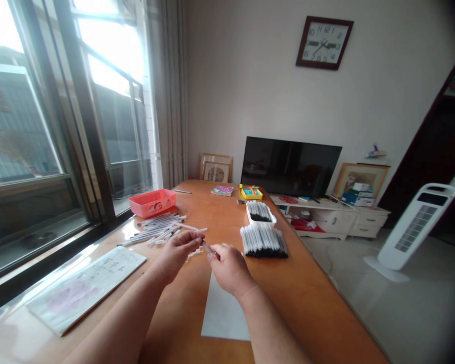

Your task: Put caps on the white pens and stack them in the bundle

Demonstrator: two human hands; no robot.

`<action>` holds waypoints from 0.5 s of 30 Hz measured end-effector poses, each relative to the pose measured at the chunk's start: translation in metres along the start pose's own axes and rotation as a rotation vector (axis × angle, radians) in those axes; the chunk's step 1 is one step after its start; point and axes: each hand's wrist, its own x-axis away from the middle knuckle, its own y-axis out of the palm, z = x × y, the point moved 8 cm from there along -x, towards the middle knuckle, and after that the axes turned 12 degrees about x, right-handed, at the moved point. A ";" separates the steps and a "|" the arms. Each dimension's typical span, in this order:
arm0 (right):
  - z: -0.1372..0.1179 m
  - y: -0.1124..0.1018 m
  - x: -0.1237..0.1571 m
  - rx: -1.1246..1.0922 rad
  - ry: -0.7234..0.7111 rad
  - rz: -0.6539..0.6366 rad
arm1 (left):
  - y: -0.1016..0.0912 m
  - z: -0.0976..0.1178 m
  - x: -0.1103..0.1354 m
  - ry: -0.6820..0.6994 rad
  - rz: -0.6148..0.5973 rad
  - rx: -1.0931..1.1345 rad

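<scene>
Over the middle of the table my left hand [184, 248] and my right hand [229, 265] meet around a slim pen [206, 246]. The fingers of my left hand pinch its dark end, while my right hand is closed round the pale, clear end. Just beyond my left hand lies a loose heap of pen parts [157, 228], with slim dark-ended rods and clear caps. A dense row of clear pens with black ends [264, 240] lies to the right of my hands. Behind it, more such pens fill a white tray [273, 221]. Under my right wrist is a white paper sheet [223, 313].
A red plastic box [152, 204] stands by the window. A writing booklet [87, 288] lies at the left. Farther back are a small colourful book [222, 190] and a yellow box [251, 192]. The table's right edge [335, 288] drops to the floor, where a white tower fan [417, 227] stands.
</scene>
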 end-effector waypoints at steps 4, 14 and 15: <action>0.005 0.000 0.000 -0.072 0.056 0.015 | 0.003 0.003 0.002 0.010 -0.002 -0.002; 0.006 0.002 0.001 -0.222 0.074 0.051 | 0.004 -0.002 0.001 -0.007 -0.038 0.051; 0.006 0.003 0.001 -0.242 0.080 0.047 | 0.003 -0.003 0.000 -0.013 -0.044 0.065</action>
